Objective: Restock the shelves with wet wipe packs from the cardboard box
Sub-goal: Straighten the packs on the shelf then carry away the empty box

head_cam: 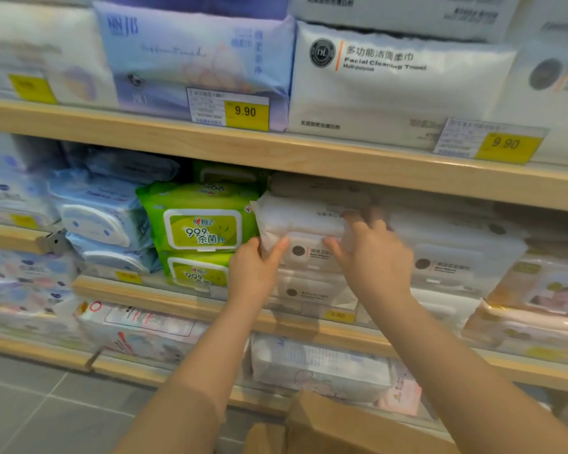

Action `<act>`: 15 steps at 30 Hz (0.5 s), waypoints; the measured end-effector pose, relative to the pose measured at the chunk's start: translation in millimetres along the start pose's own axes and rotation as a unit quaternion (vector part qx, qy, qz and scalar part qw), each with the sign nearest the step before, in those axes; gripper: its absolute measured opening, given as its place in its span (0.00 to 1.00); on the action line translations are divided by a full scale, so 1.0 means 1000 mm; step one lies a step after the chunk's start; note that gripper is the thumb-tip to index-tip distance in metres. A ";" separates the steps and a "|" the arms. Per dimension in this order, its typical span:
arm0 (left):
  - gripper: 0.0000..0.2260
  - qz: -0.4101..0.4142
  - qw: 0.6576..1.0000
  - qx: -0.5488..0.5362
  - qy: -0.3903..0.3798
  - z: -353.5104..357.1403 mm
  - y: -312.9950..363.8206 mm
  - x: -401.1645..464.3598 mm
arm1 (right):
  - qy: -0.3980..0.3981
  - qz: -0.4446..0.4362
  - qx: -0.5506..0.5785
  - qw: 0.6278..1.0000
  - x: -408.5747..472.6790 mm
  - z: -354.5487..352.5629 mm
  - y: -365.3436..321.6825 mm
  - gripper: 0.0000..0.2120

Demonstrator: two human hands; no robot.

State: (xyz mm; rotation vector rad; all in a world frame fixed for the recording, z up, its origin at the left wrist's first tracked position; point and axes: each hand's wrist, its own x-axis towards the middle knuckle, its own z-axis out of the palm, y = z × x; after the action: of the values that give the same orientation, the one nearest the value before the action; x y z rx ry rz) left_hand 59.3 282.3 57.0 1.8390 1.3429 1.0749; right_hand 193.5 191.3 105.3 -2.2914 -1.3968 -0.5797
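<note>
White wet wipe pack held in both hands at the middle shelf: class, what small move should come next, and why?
Probably push the white wet wipe pack further back until it sits square on the white pack below. The left hand grips its left end, the right hand its front, and it looks tilted beside the green packs.

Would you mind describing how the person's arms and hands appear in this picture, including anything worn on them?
Both forearms are bare as far as the frame shows, with no sleeve in view. The left hand and the right hand wear no gloves. I see no watch, bracelet or ring, though the picture is somewhat blurred, so small items could be missed. The nails look short and unpainted as far as I can tell.
</note>
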 end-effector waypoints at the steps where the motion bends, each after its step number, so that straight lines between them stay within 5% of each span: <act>1: 0.18 0.018 1.000 0.006 0.011 -0.010 0.000 0.001 | 0.030 -0.035 -0.011 0.999 -0.002 0.003 -0.003 0.20; 4: 0.12 0.145 0.978 0.036 0.143 -0.048 0.000 0.015 | 0.101 -0.107 -0.035 0.988 -0.005 0.016 -0.018 0.22; 6: 0.14 0.238 0.945 0.152 0.166 -0.072 0.004 0.037 | 0.097 -0.140 -0.042 0.985 -0.001 0.023 -0.033 0.27; 11: 0.41 0.156 0.901 0.381 -0.137 -0.084 0.025 0.097 | -0.023 -0.125 -0.018 0.992 0.022 0.025 -0.063 0.30; 15: 0.46 0.192 0.858 0.458 -0.129 -0.065 0.020 0.108 | -0.023 -0.103 -0.033 0.994 0.024 0.034 -0.065 0.28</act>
State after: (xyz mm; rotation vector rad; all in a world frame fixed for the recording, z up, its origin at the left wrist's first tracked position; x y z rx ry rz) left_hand 28.6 380.4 132.3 2.9135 1.4743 0.2813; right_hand 150.5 255.0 97.1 -2.2392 -1.6733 -0.6477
